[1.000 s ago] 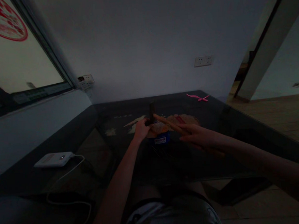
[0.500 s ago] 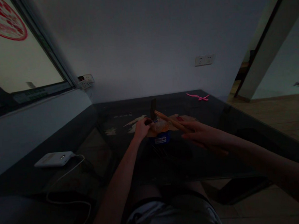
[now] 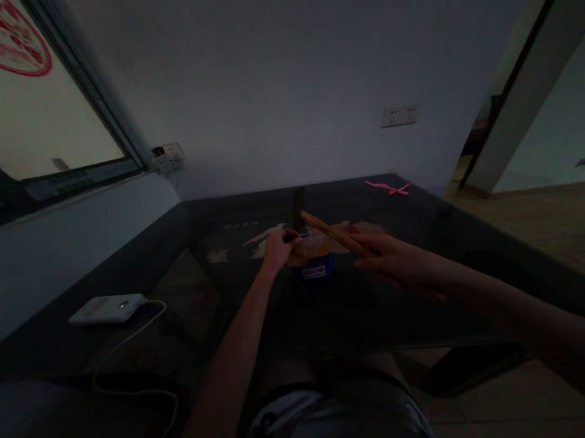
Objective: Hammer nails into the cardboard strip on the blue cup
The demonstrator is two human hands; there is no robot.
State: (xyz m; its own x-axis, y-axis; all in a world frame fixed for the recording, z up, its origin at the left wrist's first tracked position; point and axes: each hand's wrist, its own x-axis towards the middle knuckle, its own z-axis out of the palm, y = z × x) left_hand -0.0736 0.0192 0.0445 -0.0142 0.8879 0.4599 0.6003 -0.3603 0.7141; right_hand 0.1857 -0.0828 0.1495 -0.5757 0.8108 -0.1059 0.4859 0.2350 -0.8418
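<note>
My right hand (image 3: pixel 388 259) is wrapped round the wooden handle of a hammer (image 3: pixel 331 231), whose dark head stands upright above a blue container (image 3: pixel 317 268) with a white label. On top of the container lies a crinkled, clear and brownish wrapping (image 3: pixel 317 245). At its left edge my left hand (image 3: pixel 279 248) is closed, thumb and fingers pinched together; what they pinch is too small and dark to make out. Torn tan paper (image 3: pixel 363 231) shows behind and to the right of the container.
A white power bank (image 3: pixel 109 310) with a white cable lies at the left of the dark table (image 3: pixel 259 315). Pale scraps (image 3: pixel 217 255) are left of my left hand. A pink ribbon (image 3: pixel 395 190) lies at the back right, near the wall.
The hammer head is slightly higher above the container, and its handle has shifted a little. My left hand stays at the container's left edge.
</note>
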